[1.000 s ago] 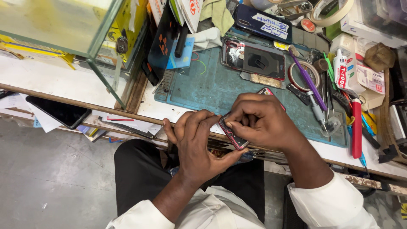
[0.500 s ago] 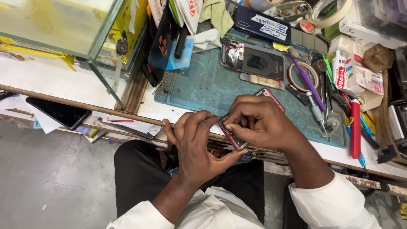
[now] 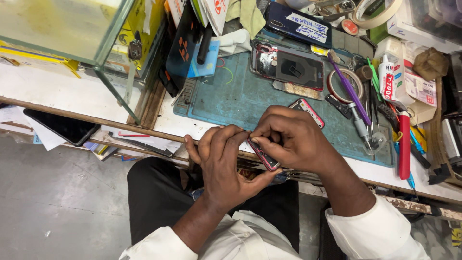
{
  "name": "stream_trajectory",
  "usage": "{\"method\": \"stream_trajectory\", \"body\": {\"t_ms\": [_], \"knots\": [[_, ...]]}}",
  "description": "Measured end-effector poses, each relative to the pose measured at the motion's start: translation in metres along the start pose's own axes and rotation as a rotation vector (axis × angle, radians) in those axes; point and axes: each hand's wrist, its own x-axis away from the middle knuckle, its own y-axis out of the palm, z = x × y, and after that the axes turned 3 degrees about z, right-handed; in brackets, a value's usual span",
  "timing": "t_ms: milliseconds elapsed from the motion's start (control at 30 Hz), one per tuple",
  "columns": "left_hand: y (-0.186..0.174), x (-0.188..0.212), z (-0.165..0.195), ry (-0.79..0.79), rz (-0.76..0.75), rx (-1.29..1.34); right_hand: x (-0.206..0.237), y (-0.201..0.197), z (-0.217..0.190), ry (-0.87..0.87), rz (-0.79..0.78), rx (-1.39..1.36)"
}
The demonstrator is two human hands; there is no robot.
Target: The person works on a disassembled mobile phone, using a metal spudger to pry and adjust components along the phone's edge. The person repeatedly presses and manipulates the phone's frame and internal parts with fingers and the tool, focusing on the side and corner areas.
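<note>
Hands over a counter (image 3: 72, 91): left hand (image 3: 224, 166) and right hand (image 3: 288, 137) both grip a red-edged phone (image 3: 263, 155), fingers closed around it, above a blue mat (image 3: 240, 96).

Person, seen from above, lower half of the frame. Left hand (image 3: 226, 163) and right hand (image 3: 293, 139): bare, no rings, watch or gloves visible. Both forearms bare up to white long sleeves pushed back, cuffs loose and creased, at lower centre and lower right of the frame. Dark, plain trousers over the lap, lower centre; fabric smooth, without visible pattern
</note>
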Motion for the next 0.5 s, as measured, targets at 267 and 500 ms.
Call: {"method": "stream_trajectory", "body": {"t_ms": [267, 500], "knots": [[-0.003, -0.001, 0.001, 0.009, -0.003, -0.004, 0.001, -0.012, 0.003, -0.136, -0.099, -0.015], [-0.005, -0.004, 0.002, 0.007, 0.009, 0.012, 0.001, -0.012, 0.001, 0.13, -0.08, -0.046]]}}
